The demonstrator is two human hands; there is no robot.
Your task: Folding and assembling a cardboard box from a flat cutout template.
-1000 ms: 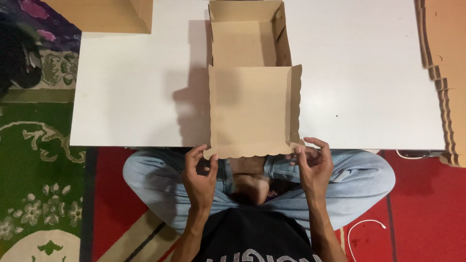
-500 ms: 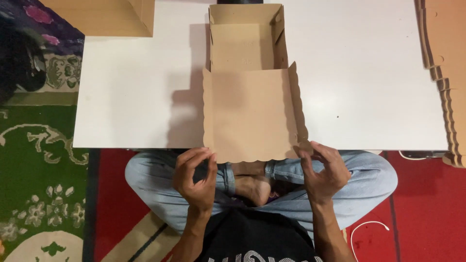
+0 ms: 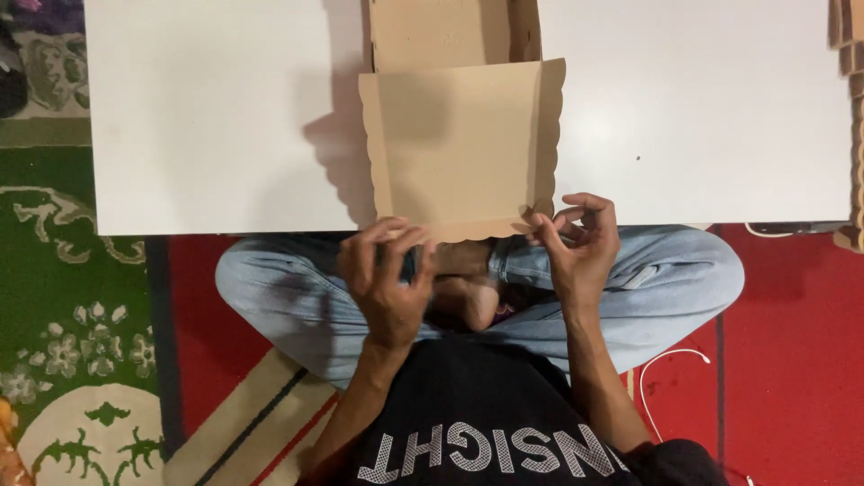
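A brown cardboard box (image 3: pixel 450 31) lies on the white table (image 3: pixel 216 117), with its square lid panel (image 3: pixel 454 144) stretched toward me. The lid has scalloped side flaps, and both stand folded up. My left hand (image 3: pixel 387 279) pinches the lid's near-left corner with its fingertips. My right hand (image 3: pixel 576 247) pinches the near-right corner, where the front flap meets the side flap. Both hands are at the table's front edge, above my crossed legs in blue jeans.
A stack of flat brown cardboard blanks (image 3: pixel 850 54) lies at the table's right edge. I sit on a red and green patterned carpet (image 3: pixel 72 306). A thin white cable (image 3: pixel 670 360) curls on the floor by my right knee.
Both hands rose from just below the lid's front edge and closed on its near corners. The left side flap now stands up. The view has shifted, so the box sits higher in frame.
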